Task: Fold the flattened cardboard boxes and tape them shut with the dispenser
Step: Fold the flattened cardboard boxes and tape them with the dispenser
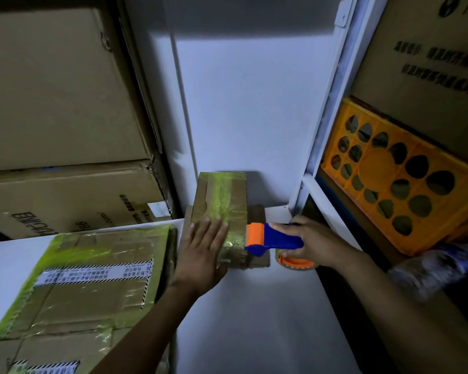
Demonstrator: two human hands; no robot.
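The small box [222, 211] stands on the white table [254, 306], near the wall. The left hand [203, 255] presses flat on its near top with straight fingers. The right hand [311, 244] grips the tape dispenser [273, 240] at the box's right edge. A larger taped box [79, 282] lies just beside on the left; bare table shows in front.

An orange perforated crate [379, 163] sits tilted at the right edge. Below it lies a blurred plastic bottle [431, 267].
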